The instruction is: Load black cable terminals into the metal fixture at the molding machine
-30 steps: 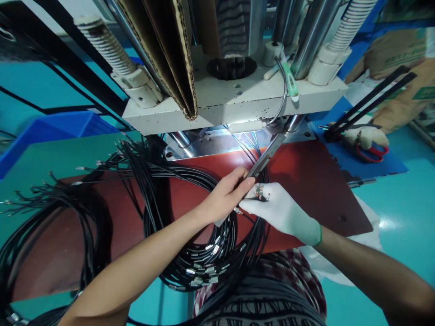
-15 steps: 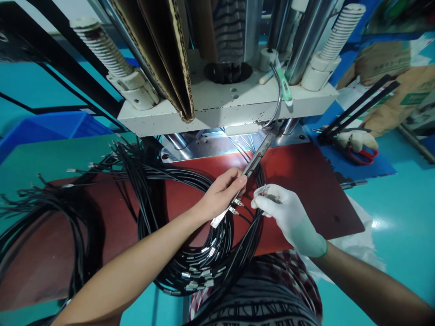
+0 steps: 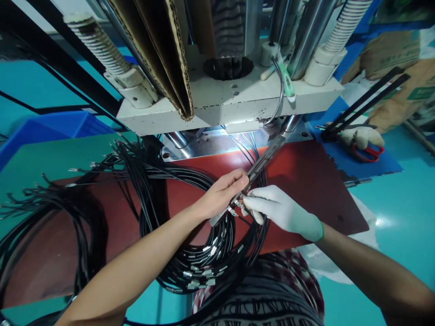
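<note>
My bare left hand (image 3: 228,192) is closed around a long flat metal bar (image 3: 267,159), which slants from lower left to upper right. Small metal cable connectors (image 3: 234,207) sit along the bar's near edge, with thin black leads running from them. My right hand (image 3: 272,206), in a white glove, pinches at this edge just right of my left fingers. What lies between its fingertips is mostly hidden, perhaps a connector. Below both hands, a coiled bundle of black cables (image 3: 190,262) with silver ends spreads over the red-brown mat (image 3: 306,190).
A white press plate (image 3: 217,111) with posts stands just beyond the bar. Folded cardboard (image 3: 163,59) leans on it. More black cables (image 3: 81,226) lie at the left. Red-handled scissors (image 3: 372,154) and a glove (image 3: 363,136) rest on a blue surface at the right.
My right hand has moved left and up against the bar's edge, its fingers now at the connectors. My left hand still grips the bar, which has shifted slightly.
</note>
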The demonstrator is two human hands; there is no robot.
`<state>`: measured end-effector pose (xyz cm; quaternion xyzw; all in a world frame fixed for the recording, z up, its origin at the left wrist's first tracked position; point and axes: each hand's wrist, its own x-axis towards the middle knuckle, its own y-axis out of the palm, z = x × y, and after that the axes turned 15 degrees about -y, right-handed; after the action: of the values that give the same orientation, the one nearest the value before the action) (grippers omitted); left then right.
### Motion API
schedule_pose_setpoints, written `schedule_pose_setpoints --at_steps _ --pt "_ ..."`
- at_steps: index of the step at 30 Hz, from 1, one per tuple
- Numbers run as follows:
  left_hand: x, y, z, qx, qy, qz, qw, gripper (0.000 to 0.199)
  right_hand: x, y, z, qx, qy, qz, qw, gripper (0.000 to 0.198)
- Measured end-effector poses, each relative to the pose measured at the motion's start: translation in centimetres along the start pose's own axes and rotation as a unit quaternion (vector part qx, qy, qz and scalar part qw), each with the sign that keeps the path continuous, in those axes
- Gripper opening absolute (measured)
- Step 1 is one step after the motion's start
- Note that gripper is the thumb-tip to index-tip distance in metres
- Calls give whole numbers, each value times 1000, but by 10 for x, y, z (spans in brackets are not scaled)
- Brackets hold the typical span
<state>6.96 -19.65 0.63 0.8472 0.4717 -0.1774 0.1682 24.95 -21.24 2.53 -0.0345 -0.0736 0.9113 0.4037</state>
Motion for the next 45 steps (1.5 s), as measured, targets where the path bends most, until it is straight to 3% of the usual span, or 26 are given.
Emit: schedule_pose_setpoints --at_steps 5,9,12,15,20,26,29,35,41,45 --pt "-5 4 -1 111 50 -21 992 30 1 2 -5 -23 -38 7 999 40" --pt "-5 3 -3 196 98 -65 974 28 -3 4 -5 -84 -26 -44 995 34" --pt "-1 -1 -2 157 99 -84 979 32 -10 4 -4 -92 32 -130 987 18" --pt "3 -5 0 89 81 -63 991 35 -18 4 -3 -82 76 -190 975 27" --pt "2 -7 1 31 58 -28 997 36 -23 8 1 -32 111 -203 972 10" --pt "2 -10 2 4 36 8 999 36 -18 9 -4 87 115 -244 959 23" --pt "3 -12 3 -5 23 17 1000 37 -13 10 -3 77 74 -234 966 20" --pt "1 -13 1 6 15 23 1000 36 -5 9 5 -77 -6 -148 986 27" --pt "1 -13 -2 61 35 42 997 33 -1 5 5 -44 15 -96 994 33" --pt "-3 -12 -7 125 79 35 988 28 -1 5 4 -51 25 -106 993 31"
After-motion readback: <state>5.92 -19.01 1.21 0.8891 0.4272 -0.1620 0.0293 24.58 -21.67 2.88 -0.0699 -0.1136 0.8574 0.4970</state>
